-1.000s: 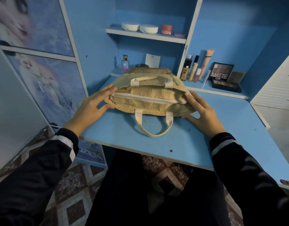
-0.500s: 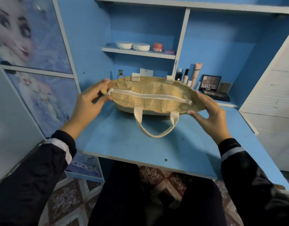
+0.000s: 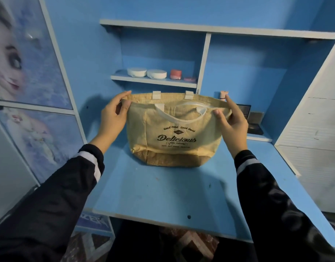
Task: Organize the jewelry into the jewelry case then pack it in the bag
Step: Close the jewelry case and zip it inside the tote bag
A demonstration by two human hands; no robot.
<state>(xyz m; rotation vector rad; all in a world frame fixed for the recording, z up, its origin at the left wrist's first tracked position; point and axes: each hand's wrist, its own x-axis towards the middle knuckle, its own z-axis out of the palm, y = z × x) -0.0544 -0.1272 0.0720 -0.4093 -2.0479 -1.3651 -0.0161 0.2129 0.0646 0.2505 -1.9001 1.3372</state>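
Note:
A tan woven bag (image 3: 174, 137) with white handles and the word "Delicious" printed on its front stands upright on the blue desk (image 3: 163, 193). My left hand (image 3: 113, 114) pinches the bag's top left corner. My right hand (image 3: 232, 120) pinches its top right corner. The zipper along the top looks shut. No jewelry or jewelry case shows; the bag's inside is hidden.
Behind the bag, a small shelf (image 3: 153, 81) carries two white round containers (image 3: 146, 72) and a pink jar (image 3: 175, 74). A dark makeup palette (image 3: 254, 125) lies at the back right. A white panel (image 3: 314, 129) borders the desk on the right, a picture-covered cabinet (image 3: 30, 91) on the left.
Both hands lifted the bag from lying flat on the desk and turned it upright, so its printed front faces me. The view also tilted upward.

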